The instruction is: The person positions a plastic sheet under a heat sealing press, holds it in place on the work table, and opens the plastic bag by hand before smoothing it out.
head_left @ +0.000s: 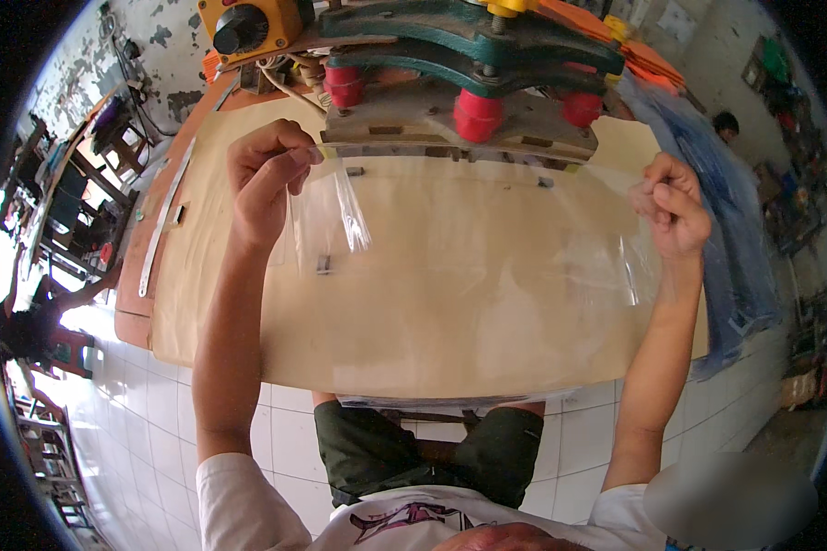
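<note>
The left hand and right hand are pinching clear film. Uneven pulling is risking creases; the nearby machine is possibly threatening snags.

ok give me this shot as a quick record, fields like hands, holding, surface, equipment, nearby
left hand: pinching the film's upper left corner
right hand: closed at its upper right corner
holding: clear plastic film
surface: tan board
equipment: green metal frame above red cylinders
nearby: blue plastic sheeting, right side
</note>
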`<control>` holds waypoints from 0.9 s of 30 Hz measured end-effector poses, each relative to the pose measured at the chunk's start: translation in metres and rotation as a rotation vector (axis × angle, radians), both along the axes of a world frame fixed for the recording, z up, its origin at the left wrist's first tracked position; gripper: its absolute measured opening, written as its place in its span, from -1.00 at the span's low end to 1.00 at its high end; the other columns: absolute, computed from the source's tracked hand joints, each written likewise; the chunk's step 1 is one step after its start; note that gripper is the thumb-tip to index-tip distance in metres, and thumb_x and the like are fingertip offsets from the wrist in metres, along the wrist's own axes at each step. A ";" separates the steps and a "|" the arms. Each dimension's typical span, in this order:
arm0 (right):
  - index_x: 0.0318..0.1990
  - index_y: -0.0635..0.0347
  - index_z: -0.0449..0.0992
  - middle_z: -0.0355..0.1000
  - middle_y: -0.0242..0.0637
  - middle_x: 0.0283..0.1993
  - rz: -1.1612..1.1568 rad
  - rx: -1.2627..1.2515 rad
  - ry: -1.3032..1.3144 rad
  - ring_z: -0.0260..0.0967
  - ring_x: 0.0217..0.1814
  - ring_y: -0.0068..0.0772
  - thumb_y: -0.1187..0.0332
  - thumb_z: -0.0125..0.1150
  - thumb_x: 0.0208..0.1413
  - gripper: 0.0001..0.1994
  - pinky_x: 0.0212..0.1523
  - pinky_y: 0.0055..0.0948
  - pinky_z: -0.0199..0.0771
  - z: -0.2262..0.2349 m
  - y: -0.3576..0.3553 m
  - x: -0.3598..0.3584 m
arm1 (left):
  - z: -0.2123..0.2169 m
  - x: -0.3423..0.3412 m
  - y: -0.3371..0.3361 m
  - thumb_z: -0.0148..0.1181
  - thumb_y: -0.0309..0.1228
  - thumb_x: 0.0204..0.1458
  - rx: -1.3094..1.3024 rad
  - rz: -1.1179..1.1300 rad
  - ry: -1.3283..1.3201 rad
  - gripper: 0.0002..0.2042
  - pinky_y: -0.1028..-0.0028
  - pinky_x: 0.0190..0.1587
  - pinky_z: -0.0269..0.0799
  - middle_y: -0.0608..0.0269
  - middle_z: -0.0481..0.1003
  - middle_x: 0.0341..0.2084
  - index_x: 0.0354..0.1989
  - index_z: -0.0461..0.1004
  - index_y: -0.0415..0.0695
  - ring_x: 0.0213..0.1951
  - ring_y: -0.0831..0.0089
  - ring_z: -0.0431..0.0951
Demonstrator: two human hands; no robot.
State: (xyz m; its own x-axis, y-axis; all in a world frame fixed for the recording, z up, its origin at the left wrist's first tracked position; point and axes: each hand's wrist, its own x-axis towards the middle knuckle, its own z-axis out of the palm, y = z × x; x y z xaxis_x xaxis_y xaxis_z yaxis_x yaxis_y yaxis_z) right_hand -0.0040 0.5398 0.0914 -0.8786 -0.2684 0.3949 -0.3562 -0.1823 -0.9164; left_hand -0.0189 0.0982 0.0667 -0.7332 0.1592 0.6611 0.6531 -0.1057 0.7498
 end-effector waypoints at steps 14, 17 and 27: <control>-0.44 0.26 0.40 0.14 -0.53 -0.68 0.005 0.031 0.003 -0.10 -0.75 -0.74 0.31 0.24 -0.11 -0.79 -0.63 -0.63 -0.09 0.001 -0.002 0.000 | 0.001 0.003 0.002 0.01 -0.47 -0.12 0.008 0.027 -0.047 -0.84 0.60 -0.57 0.10 0.28 0.38 -0.63 -0.54 0.45 -0.32 -0.62 0.63 0.24; -0.44 0.26 0.40 0.15 -0.53 -0.68 0.024 0.024 -0.013 -0.10 -0.75 -0.73 0.32 0.24 -0.11 -0.79 -0.63 -0.62 -0.11 -0.001 -0.002 -0.001 | 0.001 0.003 0.001 0.01 -0.46 -0.12 0.005 0.032 -0.045 -0.85 0.60 -0.56 0.11 0.28 0.38 -0.62 -0.54 0.44 -0.32 -0.62 0.63 0.24; -0.44 0.25 0.40 0.15 -0.53 -0.68 0.028 0.019 -0.005 -0.11 -0.74 -0.74 0.33 0.23 -0.11 -0.81 -0.64 -0.61 -0.11 0.000 -0.003 0.000 | 0.000 0.003 0.002 0.02 -0.47 -0.11 0.034 0.016 -0.052 -0.85 0.61 -0.56 0.12 0.27 0.40 -0.60 -0.54 0.44 -0.31 -0.61 0.63 0.26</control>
